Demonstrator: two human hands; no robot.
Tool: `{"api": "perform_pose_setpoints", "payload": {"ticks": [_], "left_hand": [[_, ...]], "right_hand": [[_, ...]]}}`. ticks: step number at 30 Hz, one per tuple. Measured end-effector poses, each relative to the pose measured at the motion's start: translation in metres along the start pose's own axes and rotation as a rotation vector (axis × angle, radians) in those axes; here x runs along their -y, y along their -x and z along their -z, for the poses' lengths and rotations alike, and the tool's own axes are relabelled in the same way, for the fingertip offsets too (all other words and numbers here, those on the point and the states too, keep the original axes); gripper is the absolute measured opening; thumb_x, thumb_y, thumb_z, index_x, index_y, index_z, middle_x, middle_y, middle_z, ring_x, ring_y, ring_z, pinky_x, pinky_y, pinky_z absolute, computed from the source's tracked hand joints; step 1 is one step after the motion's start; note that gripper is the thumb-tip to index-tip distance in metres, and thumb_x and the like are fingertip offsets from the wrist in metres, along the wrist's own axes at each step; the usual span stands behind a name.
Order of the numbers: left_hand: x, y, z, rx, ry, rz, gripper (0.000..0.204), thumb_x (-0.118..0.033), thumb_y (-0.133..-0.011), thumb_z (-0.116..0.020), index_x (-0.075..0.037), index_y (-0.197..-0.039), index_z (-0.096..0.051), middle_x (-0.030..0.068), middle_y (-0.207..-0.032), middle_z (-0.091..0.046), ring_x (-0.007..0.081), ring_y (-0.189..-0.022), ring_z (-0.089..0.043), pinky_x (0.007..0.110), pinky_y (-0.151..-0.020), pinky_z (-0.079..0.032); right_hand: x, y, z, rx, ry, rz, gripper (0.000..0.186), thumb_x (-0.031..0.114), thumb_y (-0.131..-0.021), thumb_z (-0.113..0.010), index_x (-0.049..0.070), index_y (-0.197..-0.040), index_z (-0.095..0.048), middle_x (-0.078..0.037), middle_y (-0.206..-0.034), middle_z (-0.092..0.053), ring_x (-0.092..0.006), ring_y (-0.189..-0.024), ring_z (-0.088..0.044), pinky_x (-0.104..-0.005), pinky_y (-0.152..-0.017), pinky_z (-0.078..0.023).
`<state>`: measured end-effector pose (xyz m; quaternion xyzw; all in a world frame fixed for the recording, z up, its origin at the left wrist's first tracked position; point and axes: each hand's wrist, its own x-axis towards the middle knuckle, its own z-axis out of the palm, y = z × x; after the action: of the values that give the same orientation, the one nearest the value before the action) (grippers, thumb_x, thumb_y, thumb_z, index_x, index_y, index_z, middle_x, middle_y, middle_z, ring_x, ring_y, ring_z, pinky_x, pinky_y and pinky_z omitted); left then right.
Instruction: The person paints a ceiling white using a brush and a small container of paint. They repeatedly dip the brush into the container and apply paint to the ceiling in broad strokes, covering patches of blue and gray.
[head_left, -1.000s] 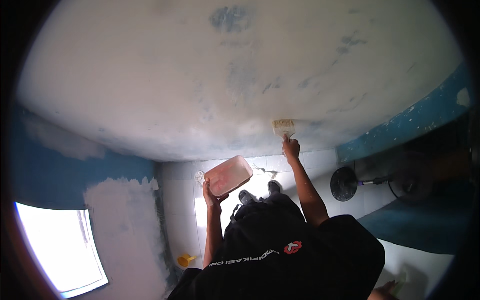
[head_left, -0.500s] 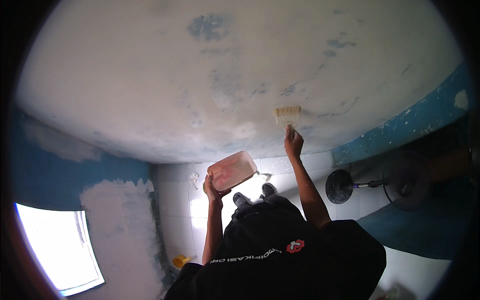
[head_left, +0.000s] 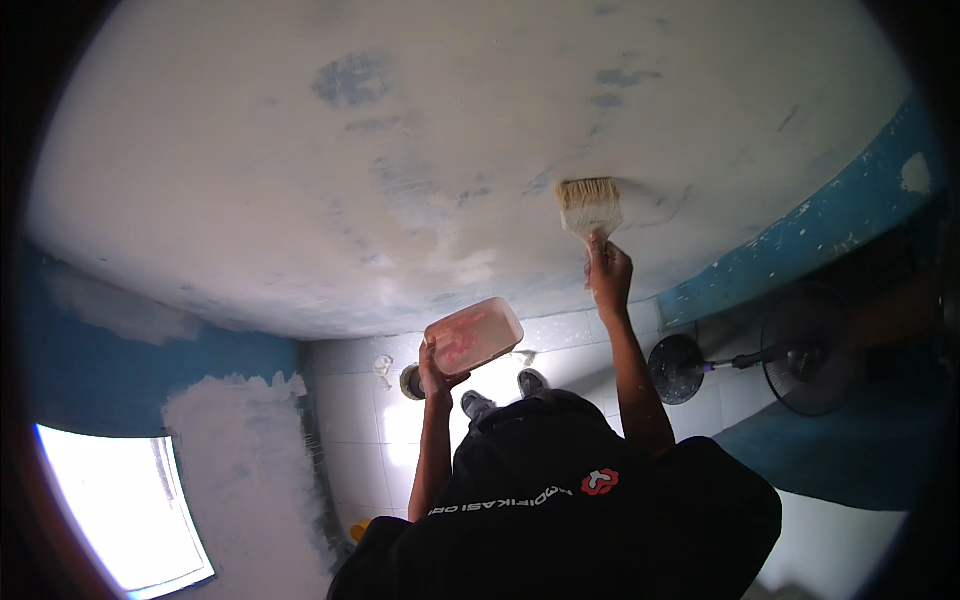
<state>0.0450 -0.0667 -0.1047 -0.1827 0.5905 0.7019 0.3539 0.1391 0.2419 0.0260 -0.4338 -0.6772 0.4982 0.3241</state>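
Note:
My right hand (head_left: 609, 272) is closed round the handle of a wide, flat paintbrush (head_left: 590, 208). Its pale bristles point up the wall and appear to touch the surface. That wall (head_left: 450, 130) is coated whitish, with bluish-grey patches showing through. Lower and to the left, my left hand (head_left: 436, 370) grips the near left side of a rectangular, pinkish translucent plastic tub (head_left: 474, 337). The tub is tilted, and a reddish smear shows in it; how much it contains I cannot tell.
A pedestal fan (head_left: 800, 350) with a round base (head_left: 676, 368) lies or stands at the right. Beside my left hand, a round container (head_left: 411, 382) rests on the white tiled floor (head_left: 350, 430). A yellow object (head_left: 360, 529) sits lower left, near a bright window (head_left: 120, 510).
My right hand and the paintbrush have moved up the wall and slightly right. The tub has shifted a little right and up with my left hand. The view has also shifted slightly.

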Motion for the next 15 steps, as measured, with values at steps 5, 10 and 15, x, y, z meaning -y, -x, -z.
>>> {"api": "perform_pose_setpoints", "payload": {"ticks": [5, 10, 15], "left_hand": [[0.010, -0.021, -0.014, 0.140, 0.034, -0.032, 0.078, -0.070, -0.085, -0.057, -0.020, -0.143, -0.041, 0.0147, -0.131, -0.056, 0.0353, -0.104, -0.066, 0.044, -0.067, -0.059], [0.013, -0.017, -0.027, 0.175, -0.008, -0.059, 0.081, -0.071, -0.089, -0.050, -0.011, -0.142, -0.041, 0.0149, -0.125, -0.058, 0.0302, -0.108, -0.064, 0.045, -0.076, -0.057], [0.013, -0.020, -0.025, 0.101, 0.001, -0.064, 0.075, -0.069, -0.087, -0.054, -0.019, -0.142, -0.041, 0.0144, -0.133, -0.055, 0.0354, -0.105, -0.065, 0.043, -0.065, -0.059]], "right_hand": [[-0.171, -0.025, -0.026, -0.004, 0.384, -0.130, 0.061, 0.054, -0.097, -0.053, 0.001, -0.073, -0.070, -0.018, -0.063, -0.066, -0.0307, -0.063, -0.070, -0.0465, -0.064, -0.051], [-0.200, -0.022, -0.025, 0.043, 0.365, -0.139, 0.057, 0.050, -0.096, -0.056, 0.002, -0.069, -0.067, -0.012, -0.058, -0.063, -0.0261, -0.053, -0.065, -0.0402, -0.055, -0.049], [0.011, 0.003, 0.007, 0.021, -0.073, 0.003, 0.042, 0.035, -0.100, -0.060, 0.004, -0.072, -0.058, 0.002, -0.053, -0.048, -0.0085, -0.041, -0.045, -0.0282, -0.039, -0.036]]}}
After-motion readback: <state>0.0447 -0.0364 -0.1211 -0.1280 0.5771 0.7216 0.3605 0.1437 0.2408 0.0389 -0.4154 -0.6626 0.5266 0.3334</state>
